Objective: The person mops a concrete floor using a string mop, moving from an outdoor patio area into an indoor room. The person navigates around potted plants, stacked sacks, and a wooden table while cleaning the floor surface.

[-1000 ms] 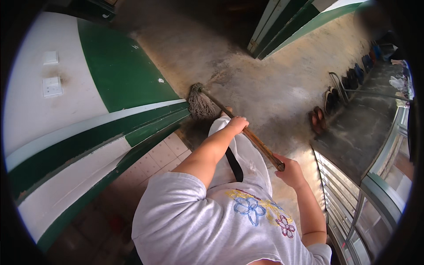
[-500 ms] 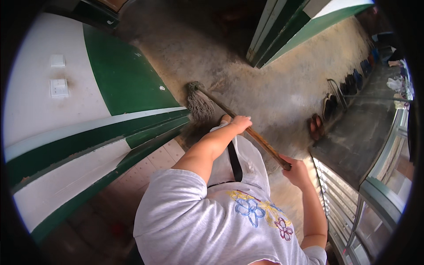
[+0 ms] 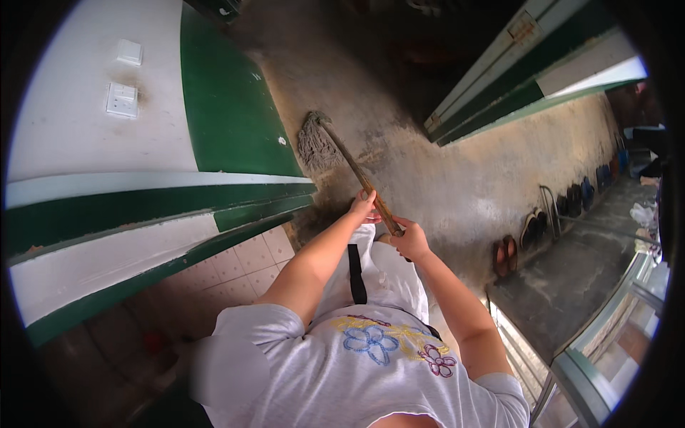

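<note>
A string mop with a stringy grey head and a brown wooden handle (image 3: 353, 165) slants away from the person, its head lying on the worn grey concrete floor (image 3: 435, 189) ahead and to the left of both hands. The left hand (image 3: 362, 207) curls around the handle on its lower part, thumb over the wood, and the right hand (image 3: 409, 241) closes around it nearer the body, by the butt end; the two hands are near each other, the left one farther forward. Just left of the mop head stands a wall with a glossy dark green lower band (image 3: 232, 107), and beyond it, far to the left of the hands, a square white wall socket (image 3: 123, 100). Nearer, left of the left forearm, pale patterned floor tiles (image 3: 246, 264) show past a green-and-white door frame (image 3: 160, 202). Behind the hands are loose white trousers (image 3: 389, 267) and a light grey embroidered T-shirt (image 3: 285, 371). Well to the right of the right hand, reddish-brown sandals (image 3: 504, 257) sit beside a dark grey slab (image 3: 564, 285).
</note>
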Motion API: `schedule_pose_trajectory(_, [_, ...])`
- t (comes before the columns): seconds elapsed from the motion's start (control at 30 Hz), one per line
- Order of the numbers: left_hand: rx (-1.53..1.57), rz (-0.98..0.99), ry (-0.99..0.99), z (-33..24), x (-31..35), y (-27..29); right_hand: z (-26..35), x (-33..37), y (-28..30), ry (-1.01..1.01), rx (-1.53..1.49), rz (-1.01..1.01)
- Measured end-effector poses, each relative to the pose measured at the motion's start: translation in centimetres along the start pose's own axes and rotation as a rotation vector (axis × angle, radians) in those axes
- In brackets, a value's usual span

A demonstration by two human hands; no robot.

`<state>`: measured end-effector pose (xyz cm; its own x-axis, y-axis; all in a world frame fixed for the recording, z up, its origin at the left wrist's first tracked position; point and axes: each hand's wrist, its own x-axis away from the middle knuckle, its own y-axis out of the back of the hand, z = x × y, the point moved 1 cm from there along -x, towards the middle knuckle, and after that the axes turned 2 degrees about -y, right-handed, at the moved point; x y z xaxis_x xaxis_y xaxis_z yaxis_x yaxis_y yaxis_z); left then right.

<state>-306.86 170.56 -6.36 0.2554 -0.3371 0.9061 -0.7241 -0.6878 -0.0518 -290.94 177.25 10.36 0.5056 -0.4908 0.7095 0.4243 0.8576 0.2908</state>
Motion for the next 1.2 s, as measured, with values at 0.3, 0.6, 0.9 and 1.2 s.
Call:
schedule_pose_trajectory(0.3, [-0.580,-0.395,-0.398,-13.6,-8.4,6.1,11.4,-12.6,-3.3,-0.105,-0.341,0.116])
schedule_pose_trajectory(0.6, [-0.727,-0.421,-0.289,-37.3,-15.6,15.6,28.3,-31.7,-5.7,-0.130,-0.449,0.139])
schedule_pose_trajectory(0.9, [-0.762,-0.407,-0.253,-46.9,-22.8,19.7,32.8,-42.4,-7.7,-0.282,-1.043,0.323])
schedule_pose_trajectory(1.2, [-0.167,-0.070,-0.032,-35.9,-18.1,4.2,24.9,-30.2,5.9,-0.422,-0.887,0.229])
